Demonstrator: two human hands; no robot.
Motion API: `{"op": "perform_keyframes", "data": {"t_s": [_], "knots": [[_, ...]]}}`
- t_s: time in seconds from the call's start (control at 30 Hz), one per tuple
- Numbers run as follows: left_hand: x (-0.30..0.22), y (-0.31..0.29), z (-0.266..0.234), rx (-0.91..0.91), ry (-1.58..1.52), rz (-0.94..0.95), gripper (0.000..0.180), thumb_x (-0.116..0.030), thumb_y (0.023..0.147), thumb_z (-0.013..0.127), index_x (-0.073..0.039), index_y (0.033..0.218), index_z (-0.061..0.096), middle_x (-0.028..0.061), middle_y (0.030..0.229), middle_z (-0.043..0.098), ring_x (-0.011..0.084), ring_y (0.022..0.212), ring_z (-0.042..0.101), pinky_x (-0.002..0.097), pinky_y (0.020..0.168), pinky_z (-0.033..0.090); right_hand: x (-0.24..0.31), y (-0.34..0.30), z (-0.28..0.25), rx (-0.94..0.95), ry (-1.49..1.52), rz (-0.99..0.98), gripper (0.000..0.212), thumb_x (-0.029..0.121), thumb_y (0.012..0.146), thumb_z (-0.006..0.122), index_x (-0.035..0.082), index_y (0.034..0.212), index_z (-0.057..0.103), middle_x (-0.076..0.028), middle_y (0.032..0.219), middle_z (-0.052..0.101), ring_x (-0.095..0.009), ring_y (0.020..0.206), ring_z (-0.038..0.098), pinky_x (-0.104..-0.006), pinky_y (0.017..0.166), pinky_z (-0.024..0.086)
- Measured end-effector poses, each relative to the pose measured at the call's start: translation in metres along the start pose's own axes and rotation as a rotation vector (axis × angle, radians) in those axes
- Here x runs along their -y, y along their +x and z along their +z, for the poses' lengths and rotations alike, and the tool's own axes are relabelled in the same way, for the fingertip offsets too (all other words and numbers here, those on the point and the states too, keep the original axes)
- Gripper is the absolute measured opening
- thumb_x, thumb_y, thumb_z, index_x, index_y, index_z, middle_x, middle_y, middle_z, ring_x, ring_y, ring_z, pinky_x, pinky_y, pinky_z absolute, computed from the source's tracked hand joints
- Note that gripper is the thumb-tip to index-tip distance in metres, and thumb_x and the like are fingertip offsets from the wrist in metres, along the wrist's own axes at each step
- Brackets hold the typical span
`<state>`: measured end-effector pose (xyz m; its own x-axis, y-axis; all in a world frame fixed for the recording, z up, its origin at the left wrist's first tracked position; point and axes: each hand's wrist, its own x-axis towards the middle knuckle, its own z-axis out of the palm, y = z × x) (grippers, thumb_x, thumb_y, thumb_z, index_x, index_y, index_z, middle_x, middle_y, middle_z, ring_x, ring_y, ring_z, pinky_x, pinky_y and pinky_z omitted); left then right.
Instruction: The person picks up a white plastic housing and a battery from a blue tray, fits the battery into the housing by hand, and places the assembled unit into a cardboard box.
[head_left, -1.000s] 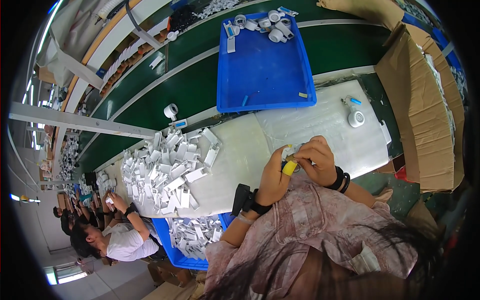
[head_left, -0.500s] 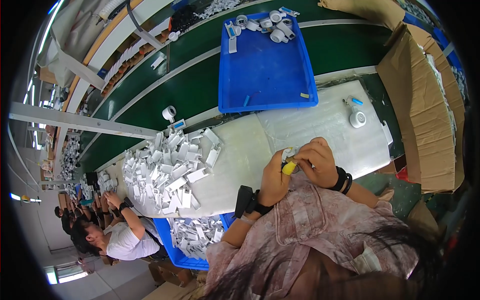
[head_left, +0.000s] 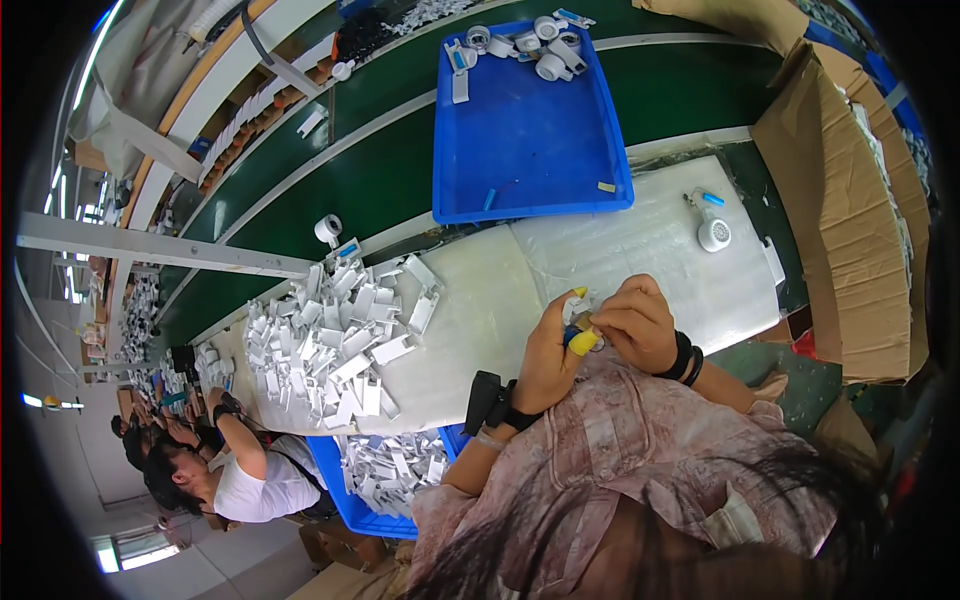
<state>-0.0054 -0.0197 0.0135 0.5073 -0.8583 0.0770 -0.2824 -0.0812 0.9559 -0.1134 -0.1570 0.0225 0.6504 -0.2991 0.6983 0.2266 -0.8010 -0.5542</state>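
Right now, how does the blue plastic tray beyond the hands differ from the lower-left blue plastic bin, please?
The blue plastic tray is mostly bare; the blue plastic bin is heaped with white pieces. The tray shows nearly whole; the bin is partly hidden. Both hold white pieces.

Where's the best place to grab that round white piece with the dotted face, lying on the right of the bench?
Probably pinch the round white piece across its rim with the right hand, coming from above and the near side: its outline is circular, and a small blue cylinder lies by its far edge.
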Motion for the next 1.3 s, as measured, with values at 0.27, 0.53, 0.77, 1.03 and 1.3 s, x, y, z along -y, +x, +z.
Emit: {"op": "perform_keyframes", "data": {"t_s": [0.27, 0.53, 0.77, 1.03, 1.3], "knots": [[-0.006, 0.000, -0.002, 0.091, -0.101, -0.154, 0.047, -0.018, 0.092, 0.059, 0.003, 0.131, 0.041, 0.0249, 0.113, 0.057, 0.0366, 0.104, 0.059, 0.0365, 0.088, 0.046, -0.004, -0.003, 0.000, 0.006, 0.014, -0.010, 0.028, 0.000, 0.062, 0.079, 0.007, 0.087, 0.067, -0.004, 0.084, 0.062, -0.024, 0.076, 0.053, -0.0325, 0.067, 0.042], [-0.008, 0.000, -0.002, 0.098, -0.109, -0.159, 0.045, -0.015, 0.092, 0.057, 0.003, 0.130, 0.042, 0.0245, 0.112, 0.057, 0.0381, 0.101, 0.059, 0.0370, 0.087, 0.046, -0.002, 0.000, -0.001, -0.008, -0.038, -0.028, 0.023, 0.006, 0.067, 0.079, 0.007, 0.087, 0.067, -0.002, 0.081, 0.063, -0.019, 0.070, 0.057, -0.0319, 0.070, 0.041], [-0.002, -0.002, -0.002, 0.088, -0.052, -0.130, 0.044, -0.010, 0.091, 0.055, 0.004, 0.130, 0.042, 0.0254, 0.115, 0.056, 0.0391, 0.102, 0.058, 0.0378, 0.087, 0.046, -0.004, -0.002, 0.002, 0.000, -0.035, -0.011, 0.024, 0.006, 0.066, 0.078, 0.008, 0.087, 0.067, -0.002, 0.081, 0.063, -0.021, 0.072, 0.056, -0.0324, 0.070, 0.042], [0.002, -0.003, 0.000, 0.078, -0.050, -0.179, 0.041, -0.007, 0.090, 0.054, 0.003, 0.128, 0.044, 0.0257, 0.110, 0.057, 0.0397, 0.096, 0.059, 0.0379, 0.084, 0.047, -0.004, -0.004, 0.003, 0.019, -0.019, -0.004, 0.028, 0.002, 0.063, 0.078, 0.007, 0.089, 0.067, -0.003, 0.082, 0.062, -0.023, 0.074, 0.054, -0.0327, 0.069, 0.042], [0.002, -0.006, 0.003, -0.008, -0.105, -0.141, 0.027, -0.003, 0.090, 0.050, 0.003, 0.116, 0.052, 0.0210, 0.094, 0.062, 0.0329, 0.081, 0.064, 0.0351, 0.071, 0.050, -0.003, -0.006, 0.006, 0.025, -0.025, -0.011, 0.024, 0.003, 0.066, 0.077, 0.008, 0.087, 0.067, -0.002, 0.079, 0.061, -0.021, 0.071, 0.056, -0.0327, 0.069, 0.042]]}}
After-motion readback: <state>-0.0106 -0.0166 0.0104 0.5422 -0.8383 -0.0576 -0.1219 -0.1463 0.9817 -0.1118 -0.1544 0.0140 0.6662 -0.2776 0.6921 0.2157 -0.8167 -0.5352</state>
